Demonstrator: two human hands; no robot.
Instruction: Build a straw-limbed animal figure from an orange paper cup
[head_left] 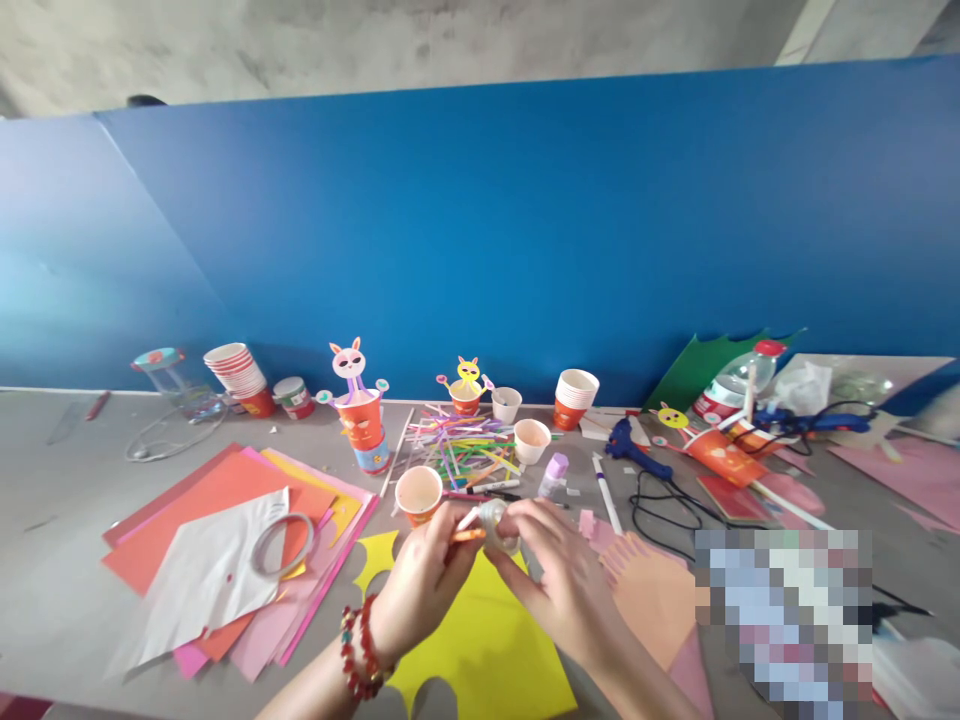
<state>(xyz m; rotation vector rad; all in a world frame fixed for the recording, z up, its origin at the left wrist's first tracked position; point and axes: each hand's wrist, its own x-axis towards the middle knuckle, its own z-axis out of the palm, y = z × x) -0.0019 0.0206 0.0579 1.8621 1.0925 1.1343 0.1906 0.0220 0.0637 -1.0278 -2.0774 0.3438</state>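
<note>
The head view looks forward and down from the wearer's head, above the near side of the worktop [52, 560]. It takes in the worktop's far edge, the upright blue panel [480, 240] behind it and a strip of grey wall [420, 45] at the top. The left hand [424, 570] and right hand [551, 560] are close, low around the middle.

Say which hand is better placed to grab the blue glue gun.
Right, probably: it is nearer the blue glue gun than the left hand, though the right hand has a clear roll.
</note>
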